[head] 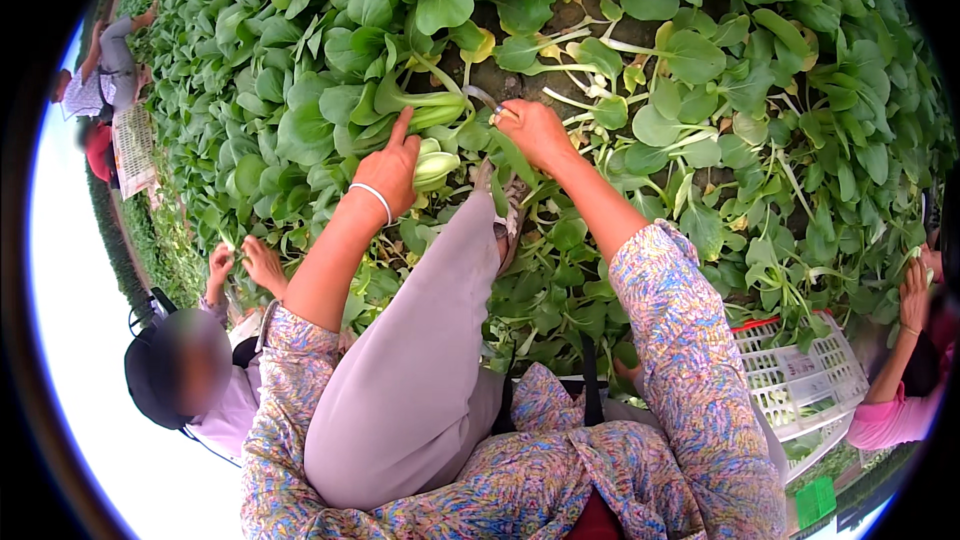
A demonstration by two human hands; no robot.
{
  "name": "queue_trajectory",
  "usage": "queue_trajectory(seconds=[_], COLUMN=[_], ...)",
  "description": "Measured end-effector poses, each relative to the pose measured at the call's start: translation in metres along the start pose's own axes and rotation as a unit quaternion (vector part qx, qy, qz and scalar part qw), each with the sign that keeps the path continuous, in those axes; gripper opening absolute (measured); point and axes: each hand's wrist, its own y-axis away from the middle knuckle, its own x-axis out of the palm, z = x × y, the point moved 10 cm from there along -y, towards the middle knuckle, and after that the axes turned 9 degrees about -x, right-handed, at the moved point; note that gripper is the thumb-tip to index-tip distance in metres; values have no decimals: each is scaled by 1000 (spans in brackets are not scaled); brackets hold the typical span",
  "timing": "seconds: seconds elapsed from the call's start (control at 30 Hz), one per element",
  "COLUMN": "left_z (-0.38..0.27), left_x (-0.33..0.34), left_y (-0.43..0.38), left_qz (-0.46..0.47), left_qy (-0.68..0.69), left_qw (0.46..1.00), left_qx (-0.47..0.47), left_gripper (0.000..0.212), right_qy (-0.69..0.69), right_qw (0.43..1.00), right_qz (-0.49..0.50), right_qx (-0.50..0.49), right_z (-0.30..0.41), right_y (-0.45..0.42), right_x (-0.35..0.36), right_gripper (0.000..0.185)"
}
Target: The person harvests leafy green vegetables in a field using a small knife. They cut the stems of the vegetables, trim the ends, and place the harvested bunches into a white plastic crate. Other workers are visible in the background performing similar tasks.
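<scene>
My left hand is closed around a pale-green head of bok choy, its stem end sticking out to the right. The index finger stretches forward against a second bok choy plant. In my right hand is a small sickle. The curved metal blade points left and reaches the stem base of the second plant; my fingers cover most of the handle. A loose leaf hangs just below that hand.
Dense bok choy grows ahead and left. Cut leaves litter the soil to the right. A white plastic crate stands at lower right. Co-workers' hands are near at left and right; other people are farther left, by another crate.
</scene>
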Motion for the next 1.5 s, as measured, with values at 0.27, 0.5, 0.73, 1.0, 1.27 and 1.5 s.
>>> queue_trajectory(seconds=[0.27, 0.5, 0.73, 1.0, 1.27, 1.5], left_z=[17, 18, 20, -47, -34, -65], left_x=[2, 0, -28, -91, -106, -90], left_y=[-9, -12, 24, 78, 66, 39], left_qz=[-61, -92, -111, -202, -36, 81], left_qy=[37, 50, 96, 177, 560, 609], left_qw=[996, 992, 985, 929, 804, 724], left_qx=[54, 74, 95, 254, 195, 313], left_gripper=[71, 70, 72, 70, 94, 98], right_qy=[142, 210, -127, -290, -17, -186], right_qw=[989, 971, 986, 956, 984, 976], right_qz=[15, 113, 70, 4, -115, 80], right_qx=[-37, 32, 77, 36, -132, -75], right_z=[10, 1, -7, 74, 160, 149], right_y=[-3, -32, 8, 27, 49, 56], right_x=[8, 30, -6, -66, -123, -43], right_gripper=[25, 27, 27, 43, 44, 39])
